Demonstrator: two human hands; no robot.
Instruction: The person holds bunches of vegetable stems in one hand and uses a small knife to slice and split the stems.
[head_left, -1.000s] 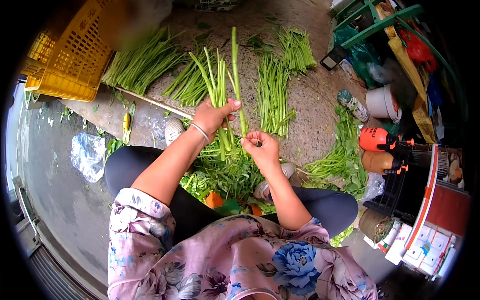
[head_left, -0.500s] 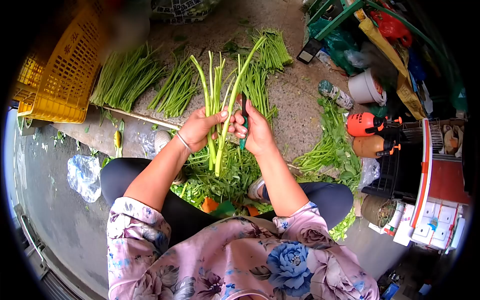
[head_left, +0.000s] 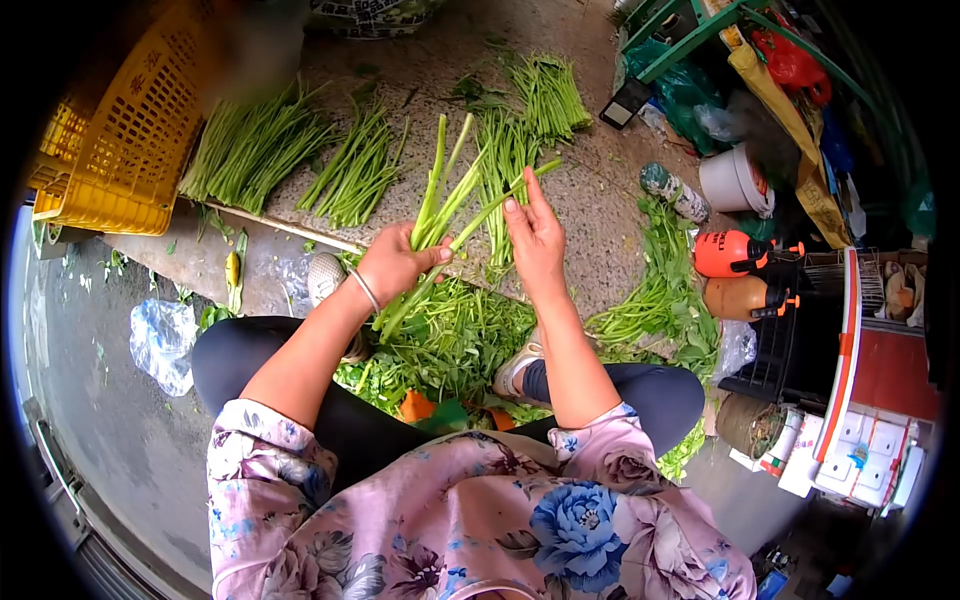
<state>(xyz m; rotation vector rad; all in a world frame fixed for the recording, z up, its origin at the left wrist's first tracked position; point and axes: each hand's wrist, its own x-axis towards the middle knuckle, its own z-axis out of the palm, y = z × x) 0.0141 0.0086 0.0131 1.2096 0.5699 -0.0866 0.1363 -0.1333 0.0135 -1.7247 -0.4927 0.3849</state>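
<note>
Several long green vegetable stalks (head_left: 432, 200) are gripped in my left hand (head_left: 398, 268), which is closed around them, their lower ends sticking out below the fist. One stalk leans away to the right, and its upper part passes at the thumb and forefinger of my right hand (head_left: 537, 245). Those two fingertips close on that stalk, with the forefinger pointing up. Whether a knife is still in my right hand is hidden. Under both hands lies a heap of leafy greens (head_left: 450, 345) on the ground, between my shoes.
Bundles of trimmed stalks (head_left: 255, 150) lie in a row beyond my hands. A yellow crate (head_left: 140, 130) stands at left, a plastic bag (head_left: 165, 345) below it. To the right are more greens (head_left: 660, 280), a red spray bottle (head_left: 720, 254) and a white bucket (head_left: 735, 180).
The stalks in my left hand have tilted to the right and fanned apart. My right hand has moved right and up along one stalk; the green-handled knife seen in it before no longer shows.
</note>
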